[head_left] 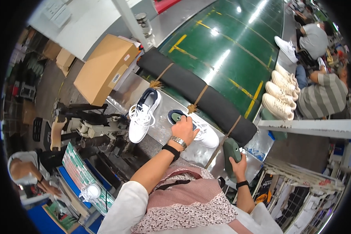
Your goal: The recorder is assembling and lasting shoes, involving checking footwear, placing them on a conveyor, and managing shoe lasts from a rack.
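My left hand [184, 129], with a metal watch at its wrist, is closed over the collar and tongue of a white sneaker [207, 136] with a dark lining. Inside that sneaker's heel opening sits a green shoe last [177, 116]. Its fingertips are partly hidden, so how far they reach inside cannot be told. Off to the right, my right hand [239, 164] grips another green shoe last [231, 154], held tilted upright with a hole showing near its top. A second white sneaker [143, 117], laces loose, stands left of my left hand on the metal bench [165, 134].
A black padded roll [199, 87] tied with cord lies along the bench, before a green conveyor [222, 50]. A cardboard box [105, 68] and a machine [93, 128] stand left. Several cream sneakers [277, 105] line the right side, near seated co-workers [319, 93]. A rack [296, 195] stands lower right.
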`<state>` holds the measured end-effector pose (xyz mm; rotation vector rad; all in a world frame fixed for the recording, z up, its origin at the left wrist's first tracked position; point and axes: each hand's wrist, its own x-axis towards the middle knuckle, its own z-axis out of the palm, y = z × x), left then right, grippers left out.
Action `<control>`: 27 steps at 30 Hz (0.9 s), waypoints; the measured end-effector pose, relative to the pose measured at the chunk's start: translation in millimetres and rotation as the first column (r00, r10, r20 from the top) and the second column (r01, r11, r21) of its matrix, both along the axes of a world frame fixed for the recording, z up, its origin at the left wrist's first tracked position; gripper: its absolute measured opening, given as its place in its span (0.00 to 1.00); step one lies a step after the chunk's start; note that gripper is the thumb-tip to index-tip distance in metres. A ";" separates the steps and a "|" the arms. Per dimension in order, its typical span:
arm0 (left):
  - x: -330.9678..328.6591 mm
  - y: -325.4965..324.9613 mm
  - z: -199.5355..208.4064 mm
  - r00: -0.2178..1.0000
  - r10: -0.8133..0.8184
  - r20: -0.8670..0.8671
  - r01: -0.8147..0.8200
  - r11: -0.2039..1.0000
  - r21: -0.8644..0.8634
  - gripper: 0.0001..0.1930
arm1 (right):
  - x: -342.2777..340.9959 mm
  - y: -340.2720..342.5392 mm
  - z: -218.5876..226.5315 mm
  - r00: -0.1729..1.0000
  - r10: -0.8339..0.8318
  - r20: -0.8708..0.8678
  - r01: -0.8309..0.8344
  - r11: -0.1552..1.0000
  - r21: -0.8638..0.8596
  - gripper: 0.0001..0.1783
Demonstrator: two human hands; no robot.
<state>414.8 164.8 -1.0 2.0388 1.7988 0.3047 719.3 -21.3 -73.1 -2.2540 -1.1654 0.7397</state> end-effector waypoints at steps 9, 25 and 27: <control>-49.9 -33.0 56.0 0.896 -0.223 0.383 0.156 0.968 0.199 0.11 | -65.4 79.7 90.1 0.868 -0.186 -0.461 0.246 0.967 0.071 0.20; -322.6 -210.8 22.9 0.250 0.458 0.853 -0.746 0.653 -0.131 0.15 | -488.9 111.6 185.3 0.173 0.819 -0.547 -0.625 0.520 0.581 0.43; -348.1 -194.9 10.9 0.117 0.492 0.863 -0.777 0.586 -0.229 0.15 | -526.2 120.1 177.4 0.230 0.936 -0.265 -0.685 0.350 0.639 0.46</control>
